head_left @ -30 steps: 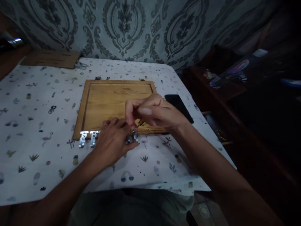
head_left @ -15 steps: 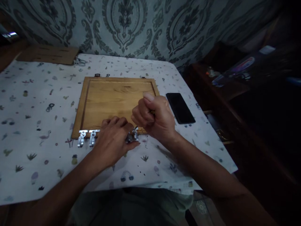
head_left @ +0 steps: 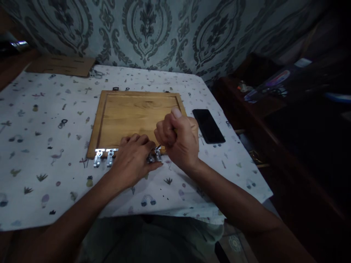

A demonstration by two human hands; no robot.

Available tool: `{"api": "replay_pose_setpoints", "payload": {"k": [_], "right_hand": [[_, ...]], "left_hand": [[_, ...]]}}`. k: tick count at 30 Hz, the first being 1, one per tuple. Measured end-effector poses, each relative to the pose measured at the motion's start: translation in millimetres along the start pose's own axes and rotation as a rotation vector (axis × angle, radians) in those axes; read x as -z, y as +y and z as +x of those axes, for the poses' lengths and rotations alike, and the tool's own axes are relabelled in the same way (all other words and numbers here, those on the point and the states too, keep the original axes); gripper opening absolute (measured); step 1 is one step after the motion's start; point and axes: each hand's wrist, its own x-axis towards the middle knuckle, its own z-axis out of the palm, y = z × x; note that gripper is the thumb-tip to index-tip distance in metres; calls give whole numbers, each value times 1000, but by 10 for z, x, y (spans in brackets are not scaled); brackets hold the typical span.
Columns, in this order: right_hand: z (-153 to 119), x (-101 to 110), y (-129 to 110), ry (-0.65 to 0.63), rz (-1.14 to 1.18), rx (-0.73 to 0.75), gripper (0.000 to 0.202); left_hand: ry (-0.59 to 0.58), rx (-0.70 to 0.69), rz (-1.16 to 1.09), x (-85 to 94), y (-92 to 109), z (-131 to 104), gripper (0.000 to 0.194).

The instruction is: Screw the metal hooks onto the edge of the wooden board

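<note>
A wooden board with a raised frame lies flat on the table. Along its near edge runs a metal hook rail, its silver hooks pointing towards me. My left hand is closed over the rail's right part, fingers on the board and thumb at the near side, hiding the middle hooks. My right hand makes a fist around a screwdriver, mostly hidden in the palm. The screwdriver's thin dark shaft slants down to the rightmost hook.
A black phone lies right of the board. At the back left sit a brown cardboard sheet and some metal hooks. A printed cloth covers the table. Beyond its right edge are a dark shelf and a plastic bottle.
My right fist has turned a little around the screwdriver, its thumb now more upright. The left hand stays on the rail. The whole view has shifted slightly.
</note>
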Motion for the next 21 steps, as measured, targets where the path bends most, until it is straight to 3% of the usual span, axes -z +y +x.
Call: {"api": "replay_pose_setpoints", "payload": {"k": [4, 16, 21], "right_hand": [[49, 23, -26, 8, 27, -19, 64], [-20, -97, 13, 265, -156, 45, 61], [0, -62, -13, 229, -114, 14, 62]], "left_hand": [[18, -9, 17, -1, 1, 6, 38], [-2, -5, -21, 5, -7, 9, 34], [9, -14, -4, 4, -6, 3, 34]]}}
